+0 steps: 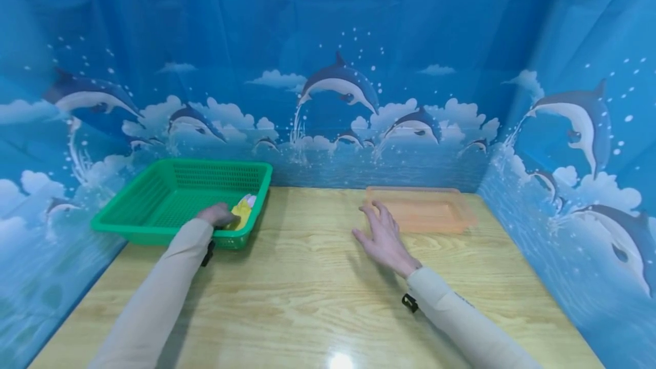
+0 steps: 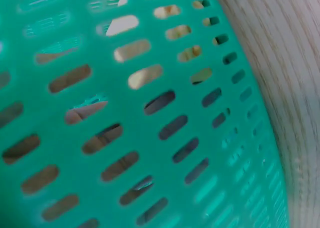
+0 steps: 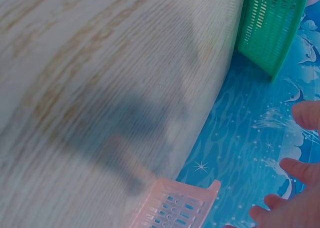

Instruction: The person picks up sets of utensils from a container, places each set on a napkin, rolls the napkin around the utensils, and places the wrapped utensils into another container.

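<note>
A yellow item (image 1: 242, 213) with a pale lilac-white part (image 1: 249, 200) lies in the right end of a green plastic basket (image 1: 154, 226); its kind is too small to make out. My left hand (image 1: 217, 215) reaches over the basket's near rim and grips the yellow item, fingers partly hidden. Only slivers of that hand show through the slots of the basket wall (image 2: 100, 108) in the left wrist view. Over the table, fingers spread and holding nothing, my right hand (image 1: 386, 241) hovers left of a shallow peach-coloured plastic basket (image 1: 420, 224).
The wood-grain table (image 1: 302, 278) carries both baskets near its back edge. A blue curtain (image 1: 307, 27) printed with dolphins stands behind the table and along both sides. In the right wrist view, slots show in the peach basket's wall (image 3: 175, 188).
</note>
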Demonstrator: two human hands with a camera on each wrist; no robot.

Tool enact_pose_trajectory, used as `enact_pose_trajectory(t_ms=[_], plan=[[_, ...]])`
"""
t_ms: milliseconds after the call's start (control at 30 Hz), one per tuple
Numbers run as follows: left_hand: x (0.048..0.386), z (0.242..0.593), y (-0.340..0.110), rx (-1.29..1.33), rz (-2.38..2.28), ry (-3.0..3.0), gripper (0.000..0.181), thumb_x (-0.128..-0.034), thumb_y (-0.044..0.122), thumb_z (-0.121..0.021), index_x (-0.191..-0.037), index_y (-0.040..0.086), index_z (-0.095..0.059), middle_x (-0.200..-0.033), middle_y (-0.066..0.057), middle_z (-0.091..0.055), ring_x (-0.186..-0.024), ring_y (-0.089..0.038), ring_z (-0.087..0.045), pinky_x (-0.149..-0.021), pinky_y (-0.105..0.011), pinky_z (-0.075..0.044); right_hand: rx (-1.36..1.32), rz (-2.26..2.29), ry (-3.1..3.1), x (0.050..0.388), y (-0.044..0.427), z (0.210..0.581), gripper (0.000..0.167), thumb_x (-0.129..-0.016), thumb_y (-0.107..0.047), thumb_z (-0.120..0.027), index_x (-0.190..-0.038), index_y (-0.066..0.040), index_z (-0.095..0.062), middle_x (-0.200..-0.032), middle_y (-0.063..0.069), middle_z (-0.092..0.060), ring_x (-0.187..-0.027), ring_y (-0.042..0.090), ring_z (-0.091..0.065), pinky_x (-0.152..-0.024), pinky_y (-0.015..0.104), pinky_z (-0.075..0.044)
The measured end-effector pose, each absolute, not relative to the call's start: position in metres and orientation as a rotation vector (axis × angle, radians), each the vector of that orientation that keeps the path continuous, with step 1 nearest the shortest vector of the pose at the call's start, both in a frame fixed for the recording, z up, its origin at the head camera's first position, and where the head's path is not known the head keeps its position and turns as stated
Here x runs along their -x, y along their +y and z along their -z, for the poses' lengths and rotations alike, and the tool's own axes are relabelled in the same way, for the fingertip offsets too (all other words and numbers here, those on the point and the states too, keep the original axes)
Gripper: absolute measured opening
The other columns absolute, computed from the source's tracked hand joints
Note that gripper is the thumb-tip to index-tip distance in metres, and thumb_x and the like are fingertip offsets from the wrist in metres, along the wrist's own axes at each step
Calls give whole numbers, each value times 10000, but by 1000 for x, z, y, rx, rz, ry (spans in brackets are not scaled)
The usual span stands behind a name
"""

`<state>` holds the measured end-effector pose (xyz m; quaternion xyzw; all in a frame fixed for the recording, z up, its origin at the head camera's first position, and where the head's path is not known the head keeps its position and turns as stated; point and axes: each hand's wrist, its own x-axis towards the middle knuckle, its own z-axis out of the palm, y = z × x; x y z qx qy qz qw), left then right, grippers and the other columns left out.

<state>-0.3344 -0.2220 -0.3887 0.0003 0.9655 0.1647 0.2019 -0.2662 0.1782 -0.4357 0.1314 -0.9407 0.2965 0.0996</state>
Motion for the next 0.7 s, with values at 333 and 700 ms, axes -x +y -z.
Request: enact_pose_trajectory(t_ms=[333, 700], plan=[[334, 381, -225, -42, -533, 2774, 422, -987, 293, -483, -1028, -120, -556, -951, -247, -576, -812, -289, -540, -765, -413, -498, -430, -831, -2774, 268, 179, 434, 580, -969, -370, -594, -1452, -100, -422, -1549, 227, -289, -1429, 397, -288, -1160, 624, -200], [328, 378, -218, -22, -768, 2900, 408, -1040, 317, -401, -929, -43, -556, -572, -3, -351, -465, -105, -298, -462, -270, -327, -416, -734, -2832, 271, 181, 434, 675, -1002, -402, -516, -1523, -36, -293, -1579, 216, -265, -1474, 378, -221, -1197, 593, -129]])
